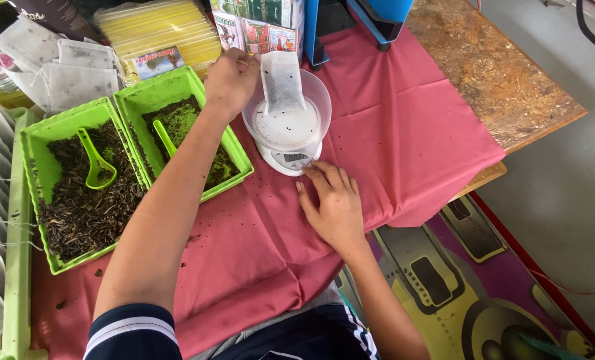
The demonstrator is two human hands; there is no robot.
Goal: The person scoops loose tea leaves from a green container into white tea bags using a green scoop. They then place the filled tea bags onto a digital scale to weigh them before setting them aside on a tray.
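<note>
A white filter bag (281, 80) is held upright over the clear bowl (319, 100) of a small white kitchen scale (287, 159); its long axis runs nearly vertical, slightly tilted, with the lower end resting inside the bowl and the upper edge pointing away from the wearer. The bag's top corner is pinched by the left hand (231, 80), whose grip is closed narrowly on it; the forearm is stretched forward across the nearer green tray (234, 157). The right hand (334, 207) is laid palm down on the pink cloth (404, 133) covering the bench, fingers loosely spread, with the fingertips (311, 172) touching the front of the scale just below its display; nothing is held in it. The scale's reading is too small to be made out.

Two green trays of dark dried leaves are set side by side to the left, each with a green scoop (96, 160) lying in it; the second scoop is partly hidden by the forearm. Stacks of empty white bags (64, 67) are seen beyond and are cut off at the left edge.
</note>
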